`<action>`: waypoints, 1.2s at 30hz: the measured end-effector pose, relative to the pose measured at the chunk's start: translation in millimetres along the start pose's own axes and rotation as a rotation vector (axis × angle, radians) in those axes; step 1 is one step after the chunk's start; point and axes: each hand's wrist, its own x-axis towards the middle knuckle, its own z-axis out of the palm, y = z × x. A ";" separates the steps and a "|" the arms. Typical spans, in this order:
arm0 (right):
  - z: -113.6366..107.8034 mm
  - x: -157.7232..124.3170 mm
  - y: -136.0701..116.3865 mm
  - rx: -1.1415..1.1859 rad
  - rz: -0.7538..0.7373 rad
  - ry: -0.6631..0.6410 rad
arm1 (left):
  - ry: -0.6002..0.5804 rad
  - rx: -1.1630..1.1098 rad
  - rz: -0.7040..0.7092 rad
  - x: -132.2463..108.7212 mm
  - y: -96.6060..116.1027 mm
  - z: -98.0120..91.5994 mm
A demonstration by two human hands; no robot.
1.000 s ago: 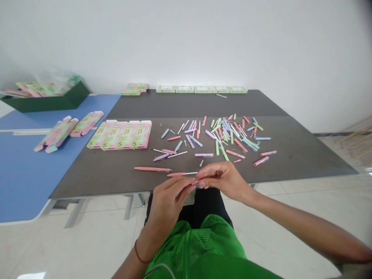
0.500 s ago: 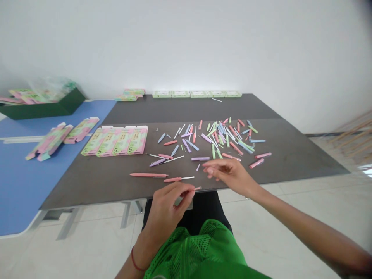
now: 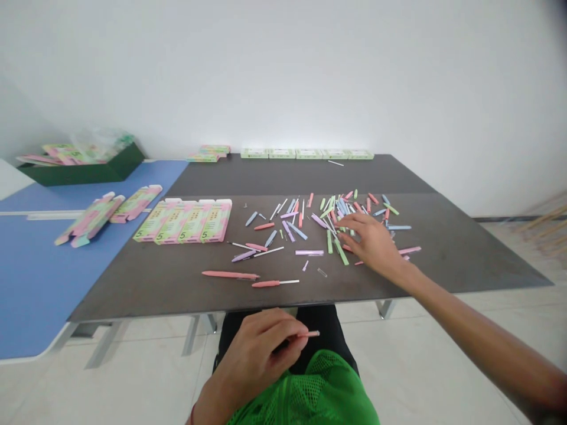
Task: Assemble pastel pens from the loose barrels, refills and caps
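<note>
My left hand [image 3: 270, 348] is in front of the table's near edge, over my lap, with its fingers pinched on a pink pen barrel [image 3: 312, 334]. Only the barrel's end sticks out; the rest is hidden in the fingers. Over the near side of a heap of pen parts [image 3: 343, 206], my right hand [image 3: 372, 242] has its thumb and fingers apart, and I see nothing between them. Green barrels [image 3: 341, 252] lie beside its thumb. Nearer to me are a small clear piece [image 3: 322, 273], a purple tip [image 3: 305, 266], a pink grip with a white refill [image 3: 266, 284] and a whole pink pen [image 3: 230, 275].
Several flattened-looking cartons [image 3: 215, 221] lie overlapped at the table's left. More cartons [image 3: 139, 203] are on the blue table [image 3: 31, 283], with a dark green box [image 3: 75, 173] behind them. Pale green boxes [image 3: 283, 153] line the wall side.
My right hand has moved forward and right to the heap. A small clear piece now lies where that hand was. The left hand has drawn back toward me with the pink barrel.
</note>
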 end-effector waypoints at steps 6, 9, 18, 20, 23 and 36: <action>18.9 59.8 21.1 -0.127 0.021 -0.132 | 0.008 -0.009 -0.012 -6.2 -4.7 2.7; 35.4 80.5 9.5 -0.215 -0.074 -0.248 | 0.005 -0.013 -0.027 -7.9 -7.5 4.6; 68.5 107.2 -0.5 -0.289 -0.269 -0.353 | 0.067 0.025 -0.081 -18.2 -7.5 -4.4; 68.7 105.3 3.4 -0.292 -0.215 -0.304 | 0.072 0.041 -0.106 -22.5 -10.7 -7.0; 64.2 102.5 12.4 -0.311 -0.103 -0.224 | 0.069 0.053 -0.121 -27.0 -16.1 -9.0; -24.0 56.4 68.6 -0.625 0.159 -0.347 | 0.059 0.017 -0.086 -30.3 -28.1 -8.6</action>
